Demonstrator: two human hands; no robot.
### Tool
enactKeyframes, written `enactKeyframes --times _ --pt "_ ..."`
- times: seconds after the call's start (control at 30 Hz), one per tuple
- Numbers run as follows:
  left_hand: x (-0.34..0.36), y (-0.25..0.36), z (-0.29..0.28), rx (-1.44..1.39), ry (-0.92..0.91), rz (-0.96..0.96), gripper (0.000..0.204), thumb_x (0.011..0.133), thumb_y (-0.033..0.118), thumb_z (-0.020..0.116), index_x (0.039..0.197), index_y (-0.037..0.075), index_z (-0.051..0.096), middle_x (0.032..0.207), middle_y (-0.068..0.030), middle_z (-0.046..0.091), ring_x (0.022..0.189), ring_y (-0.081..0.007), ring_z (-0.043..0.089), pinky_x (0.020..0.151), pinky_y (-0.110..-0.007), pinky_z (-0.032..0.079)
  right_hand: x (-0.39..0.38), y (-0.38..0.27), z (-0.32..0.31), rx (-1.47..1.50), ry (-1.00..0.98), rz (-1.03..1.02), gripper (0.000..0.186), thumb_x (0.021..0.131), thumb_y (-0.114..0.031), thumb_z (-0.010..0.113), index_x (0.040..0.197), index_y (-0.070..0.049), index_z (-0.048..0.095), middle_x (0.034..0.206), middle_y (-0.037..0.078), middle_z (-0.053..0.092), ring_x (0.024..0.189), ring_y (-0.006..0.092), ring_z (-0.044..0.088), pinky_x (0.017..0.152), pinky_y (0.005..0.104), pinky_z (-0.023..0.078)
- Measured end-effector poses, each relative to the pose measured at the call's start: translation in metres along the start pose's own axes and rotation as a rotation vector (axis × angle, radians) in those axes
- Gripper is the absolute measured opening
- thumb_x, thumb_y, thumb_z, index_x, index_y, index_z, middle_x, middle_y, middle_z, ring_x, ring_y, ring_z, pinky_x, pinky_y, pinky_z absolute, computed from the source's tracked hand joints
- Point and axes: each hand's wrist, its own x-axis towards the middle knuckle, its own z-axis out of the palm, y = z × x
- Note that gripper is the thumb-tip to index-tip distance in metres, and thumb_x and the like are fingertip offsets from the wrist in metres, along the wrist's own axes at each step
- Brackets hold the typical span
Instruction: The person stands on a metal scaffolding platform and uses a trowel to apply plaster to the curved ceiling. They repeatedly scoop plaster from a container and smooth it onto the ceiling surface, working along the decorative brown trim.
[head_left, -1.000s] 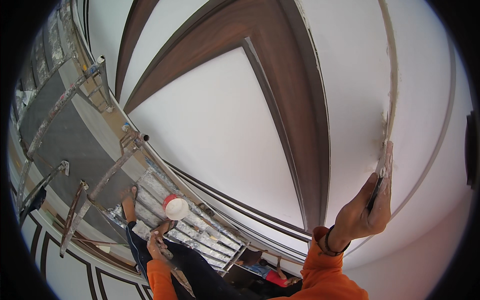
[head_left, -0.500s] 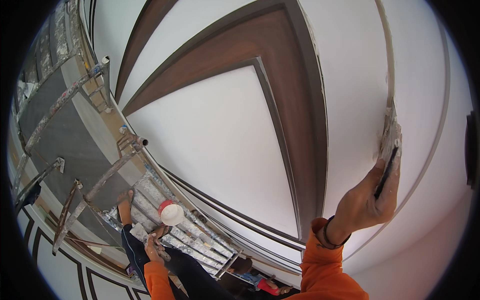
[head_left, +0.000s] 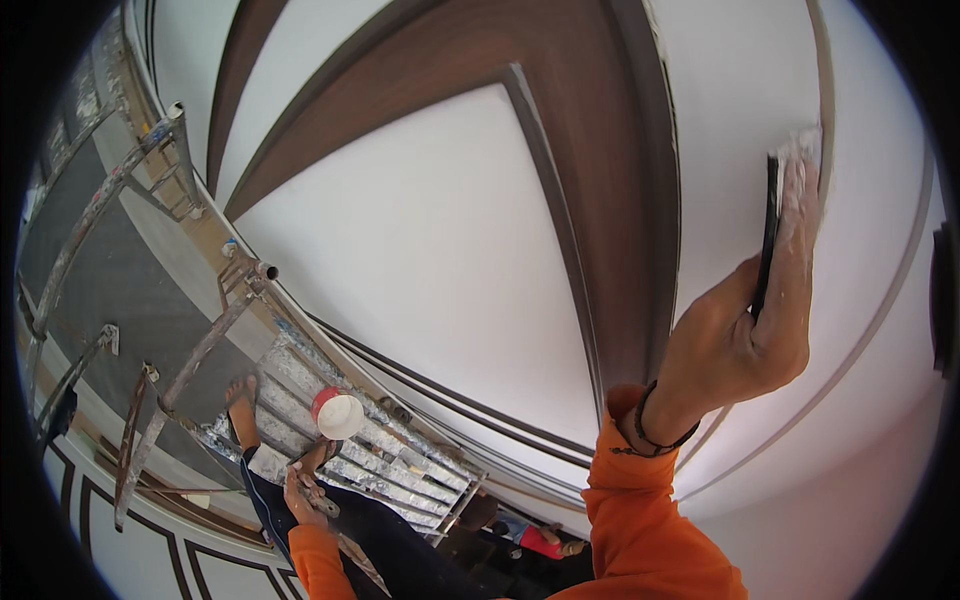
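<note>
My right hand [head_left: 745, 340] is raised along the white surface, closed around a putty knife [head_left: 769, 240] with a black handle. White paste covers its blade end and my fingertips, which press at the edge of a narrow beige strip [head_left: 826, 90]. Low down, in front of my dark trousers, my left hand [head_left: 303, 495] grips a second putty knife [head_left: 268, 464], its wide pale blade smeared with white. My fingers partly hide that handle. Beyond the left hand, a red bucket [head_left: 338, 413] with a whitish inside stands on paint-spattered planks.
I am on a slatted scaffold platform [head_left: 385, 470] with metal tubes [head_left: 205, 350] on the left. Grey floor [head_left: 95, 250] lies far below. A brown moulded frame [head_left: 620, 150] borders a white panel [head_left: 430, 250]. Another person in red [head_left: 540, 543] is at the bottom.
My right hand and its putty knife have moved farther up along the beige strip. The left hand still holds its knife low, nearly unmoved. The whole view has shifted slightly.
</note>
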Motion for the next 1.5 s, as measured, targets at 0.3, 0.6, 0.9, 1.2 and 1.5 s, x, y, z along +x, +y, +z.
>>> enactKeyframes --times 0.3,0.6,0.9,1.2,1.5 --pt "-0.002 -0.005 0.008 0.004 0.017 -0.022 0.030 0.098 0.035 0.055 0.102 0.005 0.058 0.060 -0.0006 0.051 0.039 -0.0104 0.041 0.040 -0.025 0.037 -0.002 0.008 -0.006 -0.042 -0.017 -0.019 0.031 0.081 0.017 0.055 0.106 0.006 0.069 0.103 0.016 0.072 0.086 0.0198 0.071 0.074 0.0245 0.054" --pt "-0.001 -0.005 0.007 -0.082 -0.014 0.015 0.031 0.098 0.035 0.056 0.103 0.004 0.058 0.059 0.0000 0.049 0.039 -0.0092 0.042 0.038 -0.024 0.036 -0.019 0.008 -0.029 0.135 -0.092 -0.086 0.039 0.077 0.025 0.047 0.111 0.014 0.062 0.118 0.028 0.063 0.113 0.0415 0.061 0.094 0.0425 0.053" --pt "-0.002 0.001 0.009 -0.115 -0.017 0.021 0.032 0.098 0.034 0.055 0.103 0.003 0.058 0.060 -0.0003 0.049 0.038 -0.0104 0.041 0.038 -0.024 0.038 -0.051 0.024 -0.057 -0.100 -0.032 0.096 0.022 0.088 0.010 0.059 0.109 0.011 0.066 0.095 0.018 0.072 0.077 0.0164 0.067 0.067 0.0252 0.052" --pt "0.009 -0.007 0.010 -0.096 -0.069 -0.005 0.030 0.099 0.033 0.052 0.110 0.005 0.054 0.060 0.0006 0.048 0.040 -0.0100 0.043 0.039 -0.025 0.039 -0.045 0.038 -0.066 0.068 -0.019 0.038 0.026 0.089 0.012 0.055 0.114 0.012 0.063 0.108 0.022 0.069 0.093 0.0245 0.070 0.078 0.0296 0.055" --pt "0.008 -0.006 0.010 -0.100 -0.128 0.017 0.036 0.100 0.033 0.051 0.116 0.001 0.052 0.063 -0.0020 0.049 0.040 -0.0130 0.044 0.043 -0.028 0.043 -0.027 0.042 -0.070 0.144 -0.117 0.028 0.046 0.081 0.023 0.046 0.122 0.008 0.058 0.121 0.030 0.061 0.112 0.0415 0.062 0.093 0.0387 0.051"
